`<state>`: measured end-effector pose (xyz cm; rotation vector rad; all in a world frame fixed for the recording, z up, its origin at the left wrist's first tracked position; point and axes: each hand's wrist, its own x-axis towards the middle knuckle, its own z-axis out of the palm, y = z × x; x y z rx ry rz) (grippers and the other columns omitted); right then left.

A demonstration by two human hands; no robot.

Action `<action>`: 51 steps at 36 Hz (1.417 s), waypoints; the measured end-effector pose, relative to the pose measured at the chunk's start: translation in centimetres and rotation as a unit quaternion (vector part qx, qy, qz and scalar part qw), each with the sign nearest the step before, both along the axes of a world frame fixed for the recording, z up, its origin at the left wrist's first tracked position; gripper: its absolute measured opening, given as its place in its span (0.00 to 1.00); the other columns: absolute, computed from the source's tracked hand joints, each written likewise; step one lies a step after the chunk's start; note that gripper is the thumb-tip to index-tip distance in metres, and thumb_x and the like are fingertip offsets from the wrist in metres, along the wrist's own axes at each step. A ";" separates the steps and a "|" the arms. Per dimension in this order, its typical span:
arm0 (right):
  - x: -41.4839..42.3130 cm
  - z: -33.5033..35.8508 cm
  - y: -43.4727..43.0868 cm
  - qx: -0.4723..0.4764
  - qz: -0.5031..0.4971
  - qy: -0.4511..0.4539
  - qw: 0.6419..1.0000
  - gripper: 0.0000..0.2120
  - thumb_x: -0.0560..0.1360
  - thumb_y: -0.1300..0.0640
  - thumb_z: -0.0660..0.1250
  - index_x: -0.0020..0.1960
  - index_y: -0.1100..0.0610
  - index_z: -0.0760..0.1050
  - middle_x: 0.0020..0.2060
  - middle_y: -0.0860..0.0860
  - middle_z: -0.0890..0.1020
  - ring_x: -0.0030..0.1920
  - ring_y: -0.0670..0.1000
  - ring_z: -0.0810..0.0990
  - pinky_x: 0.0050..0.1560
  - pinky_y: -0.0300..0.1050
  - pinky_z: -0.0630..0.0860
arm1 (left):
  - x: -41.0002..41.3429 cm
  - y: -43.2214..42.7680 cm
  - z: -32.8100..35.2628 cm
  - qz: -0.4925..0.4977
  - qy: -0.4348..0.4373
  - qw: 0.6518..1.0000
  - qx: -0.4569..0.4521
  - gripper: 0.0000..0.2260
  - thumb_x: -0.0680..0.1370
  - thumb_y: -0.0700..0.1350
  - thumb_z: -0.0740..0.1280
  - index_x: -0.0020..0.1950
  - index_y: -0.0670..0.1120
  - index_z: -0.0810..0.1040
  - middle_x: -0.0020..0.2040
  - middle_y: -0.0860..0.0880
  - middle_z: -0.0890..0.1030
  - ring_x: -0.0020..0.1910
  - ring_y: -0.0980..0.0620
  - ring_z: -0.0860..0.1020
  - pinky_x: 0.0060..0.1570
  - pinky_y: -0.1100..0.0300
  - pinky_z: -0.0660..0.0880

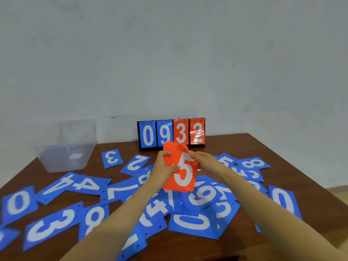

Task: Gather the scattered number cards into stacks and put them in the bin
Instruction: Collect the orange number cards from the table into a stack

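Blue number cards (192,221) lie scattered and overlapping from the table's (235,146) near edge to its middle, none gathered yet. Above them my left hand (164,167) and right hand (204,163) pinch the side edges of the red cards (183,178), 5 facing me, upright, probably to square them into a stack. The clear plastic bin (66,147) waits at the far left corner, and the flip scoreboard (171,133) stands on the far edge.

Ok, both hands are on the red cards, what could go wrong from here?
The red cards look unevenly stacked; with the left hand and right hand pinching only the edges, one may slip out. The bin sits at the far left corner, so reaching over could drag blue cards off the table.
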<state>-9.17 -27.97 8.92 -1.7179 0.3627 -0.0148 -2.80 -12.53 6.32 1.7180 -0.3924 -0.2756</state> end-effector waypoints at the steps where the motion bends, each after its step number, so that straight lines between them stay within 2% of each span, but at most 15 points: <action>1: -0.1 0.1 0.5 -0.011 -0.012 -0.004 1.000 0.17 0.77 0.40 0.60 0.56 0.52 0.72 0.51 0.48 0.79 0.51 0.50 0.79 0.51 0.48 0.78 | -0.3 0.4 -0.1 0.002 0.008 1.000 -0.005 0.22 0.72 0.37 0.72 0.59 0.52 0.66 0.59 0.48 0.71 0.53 0.47 0.75 0.40 0.57 0.77; 4: -0.1 0.1 1.7 -0.028 -0.061 -0.028 0.997 0.22 0.78 0.39 0.55 0.63 0.54 0.71 0.56 0.51 0.78 0.56 0.53 0.78 0.52 0.49 0.76 | -1.0 1.4 -0.4 0.013 0.030 0.999 -0.025 0.21 0.73 0.35 0.69 0.59 0.52 0.66 0.60 0.46 0.72 0.52 0.46 0.76 0.39 0.56 0.77; 7: -0.3 0.5 3.2 -0.020 -0.112 -0.059 0.992 0.23 0.79 0.38 0.51 0.55 0.54 0.75 0.49 0.51 0.82 0.51 0.50 0.80 0.45 0.44 0.75 | -1.6 2.3 -0.4 0.032 0.053 0.997 -0.044 0.19 0.75 0.34 0.66 0.58 0.53 0.66 0.61 0.45 0.73 0.52 0.45 0.77 0.39 0.55 0.78; 9: -0.4 0.5 4.0 0.002 -0.115 -0.072 0.991 0.22 0.78 0.38 0.55 0.57 0.55 0.73 0.49 0.52 0.82 0.49 0.50 0.81 0.41 0.43 0.75 | -2.0 2.9 -0.3 0.025 0.060 0.996 -0.053 0.19 0.76 0.33 0.63 0.58 0.54 0.66 0.62 0.43 0.73 0.54 0.43 0.77 0.42 0.52 0.79; 13: -0.4 -0.1 5.2 -0.002 -0.072 -0.071 0.995 0.19 0.79 0.48 0.62 0.65 0.55 0.65 0.59 0.52 0.76 0.53 0.51 0.78 0.50 0.48 0.77 | -3.1 4.0 -0.2 -0.018 0.018 0.996 -0.088 0.25 0.76 0.32 0.63 0.61 0.60 0.63 0.64 0.44 0.71 0.56 0.43 0.77 0.44 0.50 0.81; 16: -0.4 -0.2 6.4 0.030 -0.082 -0.093 0.992 0.13 0.80 0.53 0.60 0.63 0.54 0.67 0.52 0.49 0.78 0.48 0.48 0.78 0.44 0.44 0.76 | -3.6 4.5 -0.2 -0.031 -0.013 0.994 -0.100 0.35 0.76 0.33 0.64 0.66 0.69 0.54 0.65 0.49 0.70 0.60 0.45 0.76 0.52 0.44 0.79; 18: -0.2 -0.2 6.9 0.066 -0.104 -0.108 0.987 0.16 0.79 0.48 0.61 0.63 0.53 0.67 0.52 0.48 0.78 0.47 0.48 0.78 0.43 0.43 0.75 | -3.9 4.6 -0.3 -0.032 -0.023 0.995 -0.086 0.38 0.77 0.34 0.64 0.71 0.66 0.47 0.68 0.49 0.68 0.63 0.45 0.74 0.57 0.41 0.76; 20: 0.0 -0.1 7.3 0.103 -0.116 -0.125 0.980 0.11 0.79 0.46 0.60 0.54 0.52 0.70 0.45 0.46 0.78 0.43 0.46 0.77 0.40 0.42 0.74 | -4.0 4.7 -0.4 -0.047 -0.034 0.997 -0.054 0.36 0.78 0.35 0.63 0.74 0.60 0.46 0.69 0.48 0.67 0.65 0.44 0.72 0.60 0.42 0.74; 27: 0.5 -0.3 8.4 0.087 -0.140 -0.176 0.970 0.10 0.80 0.49 0.59 0.60 0.50 0.68 0.48 0.46 0.78 0.46 0.45 0.78 0.37 0.37 0.72 | -4.0 4.5 -0.6 -0.043 -0.029 0.998 0.021 0.25 0.80 0.37 0.59 0.74 0.50 0.54 0.68 0.45 0.70 0.65 0.44 0.73 0.62 0.47 0.73; 29: 0.5 -0.2 8.7 0.102 -0.141 -0.184 0.967 0.11 0.79 0.47 0.61 0.59 0.50 0.69 0.47 0.46 0.79 0.49 0.48 0.79 0.39 0.38 0.74 | -3.9 4.2 -0.8 -0.034 -0.031 0.998 0.031 0.24 0.81 0.38 0.59 0.74 0.49 0.53 0.69 0.45 0.70 0.66 0.44 0.72 0.61 0.48 0.72; 33: 0.4 -0.3 8.7 0.103 -0.152 -0.174 0.967 0.14 0.76 0.43 0.62 0.58 0.49 0.68 0.45 0.44 0.77 0.44 0.44 0.78 0.39 0.38 0.73 | -4.0 3.7 -1.8 -0.044 -0.022 0.997 0.052 0.26 0.82 0.40 0.58 0.76 0.49 0.50 0.70 0.45 0.68 0.67 0.44 0.71 0.64 0.45 0.71; 39: -0.2 -3.3 8.5 0.037 -0.164 -0.127 0.977 0.08 0.80 0.49 0.59 0.56 0.52 0.69 0.46 0.48 0.76 0.46 0.45 0.76 0.38 0.37 0.70 | -4.2 3.7 -3.6 -0.020 0.006 0.997 0.075 0.25 0.81 0.40 0.58 0.75 0.49 0.52 0.70 0.43 0.68 0.67 0.44 0.71 0.63 0.44 0.72; 42: -0.6 -3.4 8.7 0.029 -0.164 -0.149 0.975 0.10 0.81 0.52 0.58 0.62 0.50 0.69 0.50 0.47 0.75 0.46 0.43 0.75 0.37 0.34 0.69 | -4.6 3.5 -3.4 0.007 -0.031 0.999 0.036 0.27 0.81 0.39 0.59 0.75 0.54 0.50 0.71 0.45 0.65 0.67 0.45 0.70 0.60 0.46 0.75; 45: -0.8 -2.8 9.0 0.016 -0.148 -0.174 0.973 0.10 0.81 0.49 0.56 0.59 0.48 0.70 0.47 0.43 0.77 0.47 0.43 0.76 0.39 0.33 0.70 | -4.8 3.2 -2.7 0.032 -0.089 0.995 0.013 0.29 0.81 0.39 0.59 0.76 0.56 0.47 0.74 0.47 0.60 0.69 0.47 0.67 0.61 0.48 0.74; 51: -0.7 -3.5 8.7 -0.032 -0.122 -0.151 0.981 0.10 0.81 0.50 0.56 0.55 0.51 0.74 0.47 0.45 0.77 0.47 0.44 0.76 0.41 0.33 0.71 | -4.7 2.8 -3.0 0.038 -0.173 0.983 0.053 0.21 0.82 0.39 0.56 0.74 0.52 0.57 0.73 0.49 0.58 0.70 0.50 0.63 0.60 0.59 0.71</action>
